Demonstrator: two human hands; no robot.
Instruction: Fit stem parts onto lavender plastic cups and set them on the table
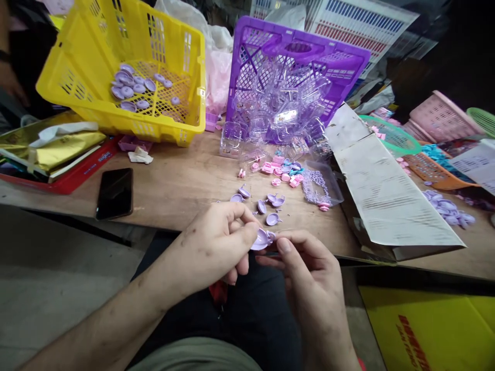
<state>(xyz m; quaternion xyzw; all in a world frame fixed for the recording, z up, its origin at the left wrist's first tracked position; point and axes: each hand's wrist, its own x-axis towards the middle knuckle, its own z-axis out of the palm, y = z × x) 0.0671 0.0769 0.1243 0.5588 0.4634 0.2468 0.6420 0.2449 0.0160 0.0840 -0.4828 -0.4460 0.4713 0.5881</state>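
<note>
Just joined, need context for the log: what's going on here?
Someone is handling a purple piece with both hands: the left hand holds its dish-shaped part, the right hand pinches its small end. Similar pieces lie just beyond on the table, with more in the yellow crate.

Cups (273, 219) lie on the table (174, 178) just beyond the left hand (222, 239); left of it lies a phone (114, 194), farther off a crate (199, 98).
</note>
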